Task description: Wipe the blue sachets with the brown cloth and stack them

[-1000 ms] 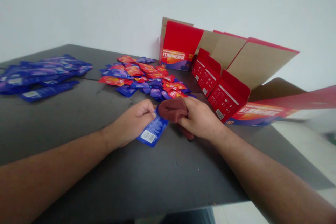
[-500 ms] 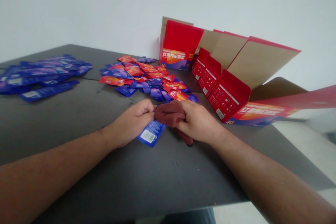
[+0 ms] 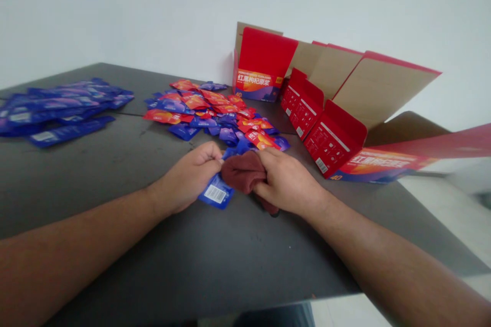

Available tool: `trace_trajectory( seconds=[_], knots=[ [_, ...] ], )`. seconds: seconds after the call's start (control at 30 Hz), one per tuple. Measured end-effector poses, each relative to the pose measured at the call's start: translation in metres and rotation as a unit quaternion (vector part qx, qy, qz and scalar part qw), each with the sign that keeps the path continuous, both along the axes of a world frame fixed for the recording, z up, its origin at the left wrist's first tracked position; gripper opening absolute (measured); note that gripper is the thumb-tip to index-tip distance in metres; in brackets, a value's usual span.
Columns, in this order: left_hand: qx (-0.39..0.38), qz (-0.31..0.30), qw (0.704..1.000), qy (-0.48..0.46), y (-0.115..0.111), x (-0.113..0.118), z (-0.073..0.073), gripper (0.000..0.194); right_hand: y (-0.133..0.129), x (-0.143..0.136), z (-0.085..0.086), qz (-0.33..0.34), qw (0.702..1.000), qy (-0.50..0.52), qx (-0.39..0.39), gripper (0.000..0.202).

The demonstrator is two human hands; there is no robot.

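Note:
Pinched in my left hand (image 3: 195, 173) is a blue sachet (image 3: 217, 193), its barcode end hanging down toward me over the table. My right hand (image 3: 286, 179) is closed on a brown cloth (image 3: 245, 171), which lies across the sachet's upper right part and hides some of it. The two hands are close together, with the cloth between them. Just beyond them is a loose pile of red and blue sachets (image 3: 207, 107).
Several blue sachets (image 3: 69, 102) are stacked at the left on the dark table (image 3: 215, 265). Open red boxes (image 3: 333, 138) with raised flaps stand at the right, and another (image 3: 259, 76) is at the back. A pale wall rises behind.
The cloth and my right hand have shifted slightly left, and the sachet's lower end has moved a little left and up. Both hands keep their hold.

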State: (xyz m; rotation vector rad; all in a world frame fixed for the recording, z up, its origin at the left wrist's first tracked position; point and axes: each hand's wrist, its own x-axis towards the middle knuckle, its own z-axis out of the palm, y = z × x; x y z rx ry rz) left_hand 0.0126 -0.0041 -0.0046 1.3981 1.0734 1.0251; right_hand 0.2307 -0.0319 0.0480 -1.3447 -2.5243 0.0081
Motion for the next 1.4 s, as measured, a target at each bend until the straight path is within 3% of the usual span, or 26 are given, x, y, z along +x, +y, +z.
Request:
trace_trajectory(
  seconds=[0.23,0.5,0.67,0.77,0.93,1.03,1.1,1.23,1.4],
  knots=[
    [0.047,-0.013,0.998,0.04,-0.003,-0.001,0.008,0.013,-0.018,-0.016,-0.004,0.116,0.992,-0.032,-0.036,0.016],
    [0.111,0.042,0.99,0.079,0.012,-0.016,0.019,0.014,0.002,-0.003,-0.007,0.071,0.99,0.084,-0.085,0.015],
    [0.162,0.082,0.972,0.149,0.026,-0.037,0.039,0.013,0.002,-0.004,-0.008,0.069,0.988,0.094,-0.099,0.014],
    [0.196,0.105,0.954,0.202,0.029,-0.061,0.055,0.012,0.002,-0.005,-0.008,0.074,0.987,0.095,-0.105,0.016],
    [0.259,0.168,0.874,0.376,0.015,-0.131,0.076,0.013,0.005,-0.003,-0.011,0.072,0.989,0.081,-0.104,0.016],
    [0.223,0.214,0.822,0.479,0.0,-0.184,0.081,0.018,0.005,-0.002,-0.012,0.074,0.991,0.069,-0.09,0.015],
    [0.176,0.239,0.784,0.545,-0.013,-0.22,0.08,0.023,0.005,-0.002,-0.012,0.076,0.99,0.068,-0.092,0.015],
    [0.155,0.225,0.705,0.654,-0.038,-0.282,0.072,0.033,0.004,-0.003,-0.009,0.077,0.988,0.07,-0.11,0.023],
    [0.147,0.205,0.631,0.734,-0.064,-0.331,0.058,0.041,0.005,-0.004,-0.009,0.09,0.988,0.071,-0.105,0.025]
  ],
)
